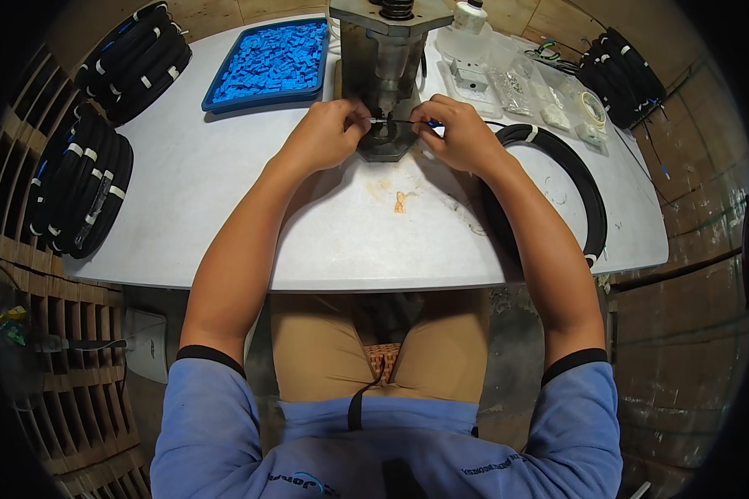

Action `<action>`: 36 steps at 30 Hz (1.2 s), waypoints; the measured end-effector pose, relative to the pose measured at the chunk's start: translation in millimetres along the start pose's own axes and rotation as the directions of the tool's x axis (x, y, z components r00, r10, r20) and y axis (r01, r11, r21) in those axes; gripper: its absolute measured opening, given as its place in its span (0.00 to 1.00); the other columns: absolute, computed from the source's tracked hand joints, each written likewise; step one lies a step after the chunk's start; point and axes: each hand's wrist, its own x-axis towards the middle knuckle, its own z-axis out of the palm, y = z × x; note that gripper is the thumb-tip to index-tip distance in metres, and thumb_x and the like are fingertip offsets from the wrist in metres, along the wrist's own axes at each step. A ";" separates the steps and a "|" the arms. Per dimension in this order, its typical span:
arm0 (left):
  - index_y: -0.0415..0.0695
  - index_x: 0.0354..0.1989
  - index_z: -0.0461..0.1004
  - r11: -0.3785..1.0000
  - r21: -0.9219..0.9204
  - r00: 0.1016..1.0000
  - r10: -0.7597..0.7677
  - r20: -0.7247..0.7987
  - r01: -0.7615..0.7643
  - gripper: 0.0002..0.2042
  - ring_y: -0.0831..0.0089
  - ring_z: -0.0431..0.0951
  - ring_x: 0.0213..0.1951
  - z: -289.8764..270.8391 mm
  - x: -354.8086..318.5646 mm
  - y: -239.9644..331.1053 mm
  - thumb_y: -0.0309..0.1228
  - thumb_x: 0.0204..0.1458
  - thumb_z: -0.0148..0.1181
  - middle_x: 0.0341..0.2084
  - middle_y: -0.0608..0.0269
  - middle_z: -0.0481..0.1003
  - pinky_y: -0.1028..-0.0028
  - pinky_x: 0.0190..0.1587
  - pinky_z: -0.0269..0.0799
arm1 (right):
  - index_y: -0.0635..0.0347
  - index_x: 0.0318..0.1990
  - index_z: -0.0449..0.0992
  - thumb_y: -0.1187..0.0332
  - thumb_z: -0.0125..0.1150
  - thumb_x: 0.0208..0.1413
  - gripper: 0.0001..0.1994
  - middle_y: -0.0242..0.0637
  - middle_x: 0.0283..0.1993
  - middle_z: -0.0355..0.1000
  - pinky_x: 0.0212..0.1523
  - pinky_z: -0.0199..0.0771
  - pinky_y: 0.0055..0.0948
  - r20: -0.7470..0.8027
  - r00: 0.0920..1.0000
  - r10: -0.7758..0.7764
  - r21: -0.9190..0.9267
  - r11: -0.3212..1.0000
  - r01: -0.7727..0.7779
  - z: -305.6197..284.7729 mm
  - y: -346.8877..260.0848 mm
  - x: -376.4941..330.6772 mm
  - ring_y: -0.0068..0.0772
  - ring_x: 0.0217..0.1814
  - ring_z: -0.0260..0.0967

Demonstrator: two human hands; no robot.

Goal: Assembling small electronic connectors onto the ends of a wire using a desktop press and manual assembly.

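Both my hands meet at the base of a metal press (358,62) at the back middle of the table. My right hand (462,137) is closed in a pinch on a thin black cable (404,123), which leads back to a black cable coil (592,187) lying under my right forearm. A bit of blue shows at these fingers. My left hand (329,133) pinches a small silvery piece at the cable's end, just under the press head; its exact kind is too small to tell. The base plate (383,153) of the press lies below my fingertips.
A dark blue tray (262,103) of small blue plastic parts stands left of the press. Bundled black cable coils (79,183) sit at the left edge, another bundle (624,75) back right. Bags of small parts (512,87) and a white bottle (466,37) stand right of the press.
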 end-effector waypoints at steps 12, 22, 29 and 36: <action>0.35 0.39 0.77 0.999 0.031 0.999 -0.039 -0.030 0.040 0.07 0.65 0.82 0.35 0.0 -0.4 2.5 0.25 0.53 0.59 0.31 0.51 0.80 0.70 0.40 0.75 | 0.61 0.37 0.76 0.76 0.64 0.50 0.07 0.39 0.35 0.74 0.40 0.75 0.31 -0.028 1.000 -0.003 -0.019 1.000 0.003 1.0 0.0 0.0 0.38 0.37 0.75; 0.35 0.39 0.79 0.998 0.053 0.999 -0.036 -0.007 0.036 0.09 0.64 0.82 0.35 -2.5 0.1 3.3 0.28 0.53 0.59 0.31 0.50 0.80 0.69 0.41 0.75 | 0.62 0.37 0.76 0.76 0.63 0.50 0.06 0.39 0.35 0.74 0.41 0.74 0.31 0.014 1.000 -0.001 0.018 1.000 0.001 -0.6 -0.1 0.3 0.38 0.37 0.75; 0.35 0.39 0.79 1.000 0.010 1.000 -0.020 0.020 0.019 0.09 0.65 0.81 0.35 -2.1 0.7 -0.8 0.27 0.54 0.57 0.32 0.51 0.81 0.70 0.42 0.75 | 0.63 0.37 0.75 0.76 0.62 0.50 0.06 0.40 0.35 0.73 0.41 0.74 0.30 0.028 1.000 -0.003 0.043 0.999 0.002 -1.5 -0.1 0.7 0.38 0.37 0.74; 0.35 0.41 0.79 0.998 0.048 0.999 -0.034 0.028 0.032 0.11 0.65 0.80 0.34 -1.7 0.1 0.8 0.29 0.56 0.56 0.32 0.50 0.80 0.70 0.42 0.74 | 0.63 0.37 0.76 0.76 0.62 0.50 0.06 0.40 0.35 0.73 0.41 0.74 0.31 0.038 0.999 0.001 0.057 0.998 -0.004 -2.3 -0.2 0.3 0.38 0.38 0.74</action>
